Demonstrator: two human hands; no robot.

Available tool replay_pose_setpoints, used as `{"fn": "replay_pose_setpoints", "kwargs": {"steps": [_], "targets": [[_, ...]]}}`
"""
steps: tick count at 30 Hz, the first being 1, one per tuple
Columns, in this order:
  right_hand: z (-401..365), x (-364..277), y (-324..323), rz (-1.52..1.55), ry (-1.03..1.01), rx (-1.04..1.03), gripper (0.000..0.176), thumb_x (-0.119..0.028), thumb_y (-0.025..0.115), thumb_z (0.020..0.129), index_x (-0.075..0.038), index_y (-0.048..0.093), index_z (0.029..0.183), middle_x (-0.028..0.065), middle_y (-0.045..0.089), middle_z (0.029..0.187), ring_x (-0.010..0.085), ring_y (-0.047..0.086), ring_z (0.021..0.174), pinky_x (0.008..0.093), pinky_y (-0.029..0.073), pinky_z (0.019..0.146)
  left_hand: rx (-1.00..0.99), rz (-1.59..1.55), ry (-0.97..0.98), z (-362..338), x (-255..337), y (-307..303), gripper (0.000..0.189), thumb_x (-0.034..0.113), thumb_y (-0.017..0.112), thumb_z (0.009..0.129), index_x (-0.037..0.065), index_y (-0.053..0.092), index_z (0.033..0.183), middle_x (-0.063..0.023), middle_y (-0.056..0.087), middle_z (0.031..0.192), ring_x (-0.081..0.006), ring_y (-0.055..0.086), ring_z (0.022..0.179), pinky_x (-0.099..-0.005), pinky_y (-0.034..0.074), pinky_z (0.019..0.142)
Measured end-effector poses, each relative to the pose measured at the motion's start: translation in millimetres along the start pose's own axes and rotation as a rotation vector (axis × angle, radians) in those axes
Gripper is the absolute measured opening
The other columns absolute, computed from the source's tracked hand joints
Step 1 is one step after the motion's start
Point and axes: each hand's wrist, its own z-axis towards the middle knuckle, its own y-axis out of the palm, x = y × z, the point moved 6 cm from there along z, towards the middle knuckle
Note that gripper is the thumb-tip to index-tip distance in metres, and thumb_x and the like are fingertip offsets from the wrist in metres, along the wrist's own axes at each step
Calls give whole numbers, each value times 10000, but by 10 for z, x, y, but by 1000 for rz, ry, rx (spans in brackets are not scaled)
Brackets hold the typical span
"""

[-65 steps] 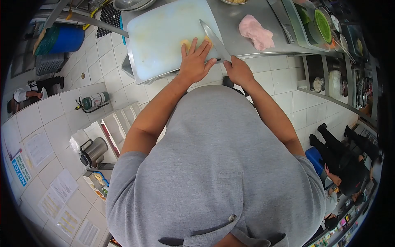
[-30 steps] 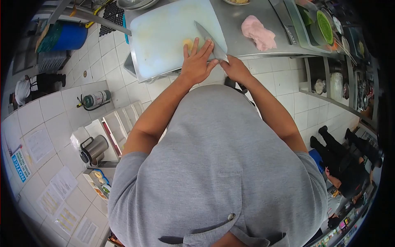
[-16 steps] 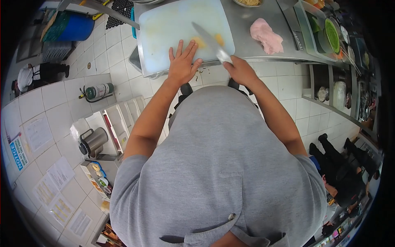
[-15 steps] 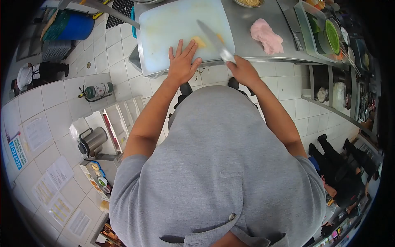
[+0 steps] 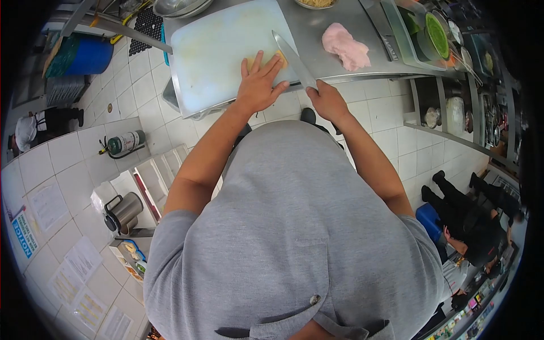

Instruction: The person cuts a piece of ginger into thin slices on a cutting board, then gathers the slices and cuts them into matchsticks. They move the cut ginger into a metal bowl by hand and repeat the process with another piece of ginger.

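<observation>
In the head view we take the pale blue-white rectangular cutting board (image 5: 215,62) as our dial, twelve at the top. We see the bare left hand (image 5: 258,88) towards five o'clock, palm down with fingers spread, its fingertips on and beside flat yellow food pieces (image 5: 282,60) around three o'clock. At four, past the board's edge, we find the bare right hand (image 5: 328,101) wrapped round the handle end of a long steel knife (image 5: 297,62). The blade slants towards two o'clock over the board's right edge; we cannot tell whether it touches the board. At three o'clock we see a crumpled pink cloth (image 5: 345,46) on the grey metal counter (image 5: 340,12), apart from both hands. At two we see a round metal bowl of yellow shreds (image 5: 315,3).
</observation>
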Motion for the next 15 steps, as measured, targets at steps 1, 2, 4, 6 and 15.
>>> {"fn": "replay_pose_setpoints", "kwargs": {"steps": [1,2,4,6,15], "targets": [[-6,0,14,1,3,-3,470,-403,614,1136,52,697,1221,353,785,1142,539,757,1120,614,572,1011,-3,-1,2,10,12,17,761,624,565,1146,156,498,1742,-44,441,1839,-429,254,1745,-748,110,1367],[-11,3,29,3,6,-6,476,-407,611,1137,53,698,1221,355,784,1146,538,756,1125,611,572,1014,-6,2,-6,15,10,32,752,623,557,1150,157,503,1737,-45,444,1836,-429,256,1744,-751,109,1366],[5,34,73,-1,7,-3,478,-409,609,1138,53,698,1226,355,784,1150,538,756,1128,611,572,1016,-16,7,-14,20,16,22,743,623,549,1154,158,507,1732,-46,448,1833,-429,257,1744,-755,108,1366],[6,36,96,-7,4,-1,481,-411,606,1139,53,697,1230,354,784,1154,538,755,1131,610,572,1017,-46,13,-23,25,2,26,750,632,540,1159,191,479,1762,-36,440,1846,-425,246,1752,-738,82,1370],[22,36,87,-2,-12,6,469,-395,607,1140,61,692,1206,352,785,1131,546,754,1111,620,566,1008,-36,0,-27,28,4,29,743,637,519,1166,190,481,1759,-38,436,1849,-428,249,1751,-747,96,1366]]}}
